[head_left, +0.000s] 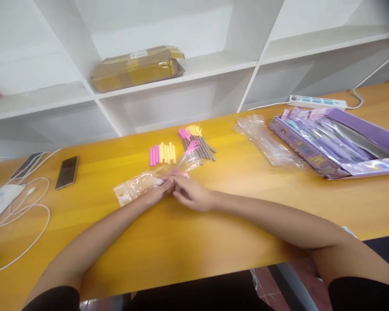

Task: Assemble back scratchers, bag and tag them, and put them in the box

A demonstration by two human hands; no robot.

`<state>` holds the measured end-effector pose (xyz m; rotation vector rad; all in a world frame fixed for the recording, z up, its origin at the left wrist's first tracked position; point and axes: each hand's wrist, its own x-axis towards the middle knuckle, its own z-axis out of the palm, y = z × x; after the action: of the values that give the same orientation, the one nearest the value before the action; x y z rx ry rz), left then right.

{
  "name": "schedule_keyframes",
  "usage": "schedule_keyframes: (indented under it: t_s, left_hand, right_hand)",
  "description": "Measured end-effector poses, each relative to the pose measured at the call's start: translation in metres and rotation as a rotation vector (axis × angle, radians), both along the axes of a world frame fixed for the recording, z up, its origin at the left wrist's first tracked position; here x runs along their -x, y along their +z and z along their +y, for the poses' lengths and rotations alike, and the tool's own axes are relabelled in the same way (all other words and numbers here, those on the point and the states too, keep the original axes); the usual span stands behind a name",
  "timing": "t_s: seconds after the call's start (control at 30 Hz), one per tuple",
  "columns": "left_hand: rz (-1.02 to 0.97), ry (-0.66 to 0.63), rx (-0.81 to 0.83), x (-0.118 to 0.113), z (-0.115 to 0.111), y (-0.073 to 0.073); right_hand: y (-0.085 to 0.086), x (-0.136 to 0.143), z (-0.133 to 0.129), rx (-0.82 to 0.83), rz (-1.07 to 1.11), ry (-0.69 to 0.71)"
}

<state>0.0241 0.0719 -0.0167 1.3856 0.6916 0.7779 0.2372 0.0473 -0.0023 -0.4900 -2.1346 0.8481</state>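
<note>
My left hand (158, 192) and my right hand (192, 194) meet over the middle of the desk, fingers pressed together at a clear plastic bag (132, 188). The bag lies to the left, under and beside my left hand. A pink piece shows just behind my right fingers. Beyond them is a pink-tipped item (192, 147) with clear plastic around its lower part. Pink sticks (154, 155) and yellow sticks (167, 153) lie in a row behind my hands. Right of these, grey-handled pieces (205, 148) with pink and yellow curved tips form a bunch.
Clear plastic bags (266, 140) lie beside an open purple box (320, 155) of packaged items at right. A power strip (317, 102) sits behind it. At left are a phone (67, 172) and white cables (48, 216). A taped parcel (138, 69) rests on the shelf (214, 65).
</note>
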Motion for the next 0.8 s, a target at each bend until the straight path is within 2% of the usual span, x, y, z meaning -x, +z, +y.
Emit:
schedule_keyframes:
  t_s: [0.07,0.13,0.2,0.27,0.33,0.43,0.53,0.6,0.67,0.8]
  left_hand:
    - [-0.020,0.108,0.033,-0.003,0.001,-0.003]
    - [-0.027,0.185,-0.033,-0.004,0.001,-0.002]
    - [-0.035,0.230,-0.104,-0.004,0.000,0.001]
    - [-0.021,0.253,-0.156,-0.003,-0.003,0.006]
    - [-0.001,0.251,-0.202,-0.002,-0.007,0.010]
    - [0.024,0.188,-0.266,0.000,-0.013,0.014]
    - [0.054,0.084,-0.285,0.001,-0.013,0.014]
    - [0.049,0.041,-0.276,0.001,-0.011,0.012]
    - [-0.027,0.068,-0.242,0.000,-0.007,0.008]
    - [-0.244,0.288,-0.131,-0.003,0.003,0.004]
  right_hand:
    - [-0.003,-0.004,0.004,0.084,0.122,-0.049]
    - [-0.007,-0.006,0.009,0.148,0.260,-0.165]
    - [-0.009,-0.008,0.015,0.238,0.351,-0.302]
    - [-0.010,-0.008,0.021,0.377,0.383,-0.377]
    - [-0.008,-0.007,0.025,0.513,0.407,-0.369]
    - [-0.006,-0.001,0.024,0.633,0.420,-0.248]
    - [-0.005,0.007,0.020,0.642,0.392,-0.136]
    - [-0.005,0.009,0.021,0.636,0.410,-0.143]
    - [-0.003,0.005,0.026,0.625,0.488,-0.257]
    - [0.003,-0.017,0.047,0.446,0.690,-0.679]
